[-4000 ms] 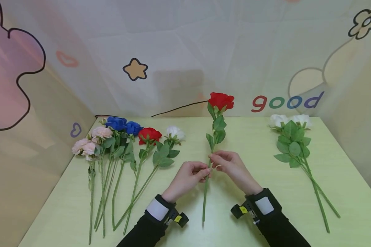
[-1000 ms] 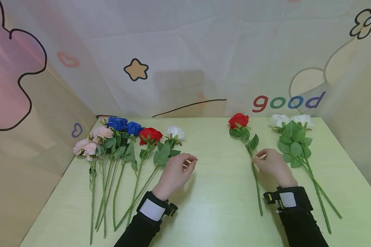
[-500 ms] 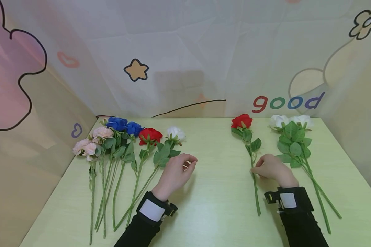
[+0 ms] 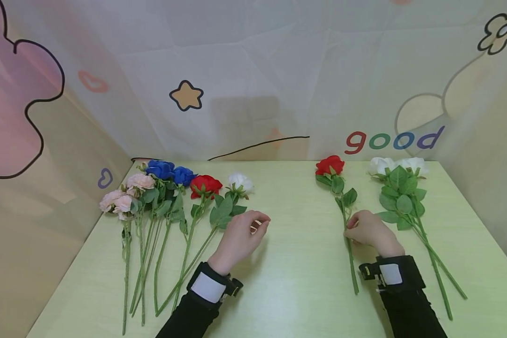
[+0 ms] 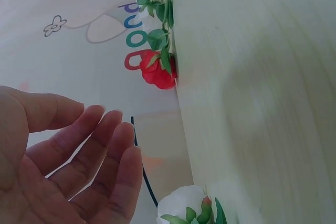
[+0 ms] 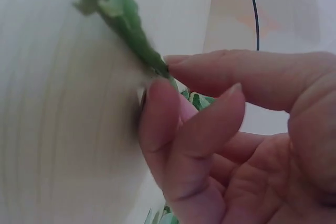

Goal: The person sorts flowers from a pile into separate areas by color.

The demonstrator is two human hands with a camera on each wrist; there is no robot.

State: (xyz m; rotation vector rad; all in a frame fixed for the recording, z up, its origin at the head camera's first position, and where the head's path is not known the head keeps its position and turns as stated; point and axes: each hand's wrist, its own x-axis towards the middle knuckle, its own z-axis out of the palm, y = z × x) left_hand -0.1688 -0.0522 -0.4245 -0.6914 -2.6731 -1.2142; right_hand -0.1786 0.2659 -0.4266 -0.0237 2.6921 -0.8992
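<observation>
A red rose (image 4: 330, 165) with green leaves lies at the right of the middle, its bloom by the table's far edge. My right hand (image 4: 369, 230) pinches its green stem (image 6: 128, 30) between thumb and fingers. My left hand (image 4: 238, 239) hovers above the table with loosely bent fingers, holding nothing. Nearest to it is a white rose (image 4: 240, 182), whose leaves are partly behind the hand. In the left wrist view, the left fingers (image 5: 100, 161) have nothing between them.
Two white roses (image 4: 397, 165) with crossed stems lie at the right. On the left, pink roses (image 4: 122, 202), blue roses (image 4: 160, 170) and another red rose (image 4: 204, 186) lie side by side on the pale table (image 4: 295, 281). A printed cloth (image 4: 253, 61) hangs behind.
The red rose, held upright mid-table by both hands, now lies at the right. My left hand let go and moved left. Lately my right hand slid down the stem.
</observation>
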